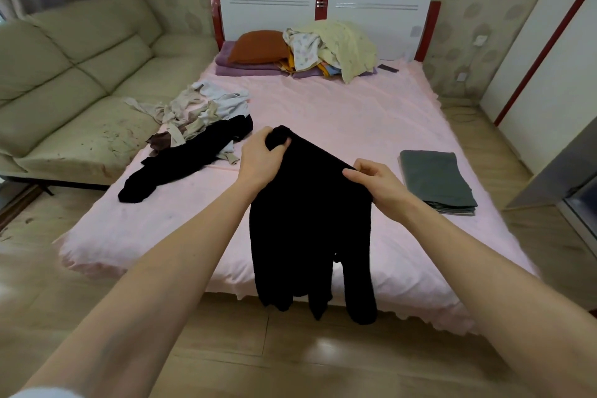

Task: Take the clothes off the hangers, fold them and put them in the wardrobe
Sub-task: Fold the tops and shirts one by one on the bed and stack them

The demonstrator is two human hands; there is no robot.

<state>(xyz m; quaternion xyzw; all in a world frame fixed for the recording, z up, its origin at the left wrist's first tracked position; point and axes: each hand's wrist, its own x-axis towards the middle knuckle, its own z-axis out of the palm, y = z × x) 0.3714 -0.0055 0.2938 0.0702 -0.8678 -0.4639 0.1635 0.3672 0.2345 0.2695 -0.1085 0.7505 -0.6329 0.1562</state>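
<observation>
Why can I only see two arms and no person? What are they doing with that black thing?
The camera sits on the person's head and looks forward and down, so you see only their arms, as if through their eyes. The left hand and the right hand each pinch the top edge of a black long-sleeved garment, holding it up above a bed with a pink sheet. On the bed lie a folded grey cloth on the right, a messy pile of pale clothes with another black garment on the left, and a heap of yellowish clothes beside an orange pillow near the headboard. I see no hangers here.
</observation>
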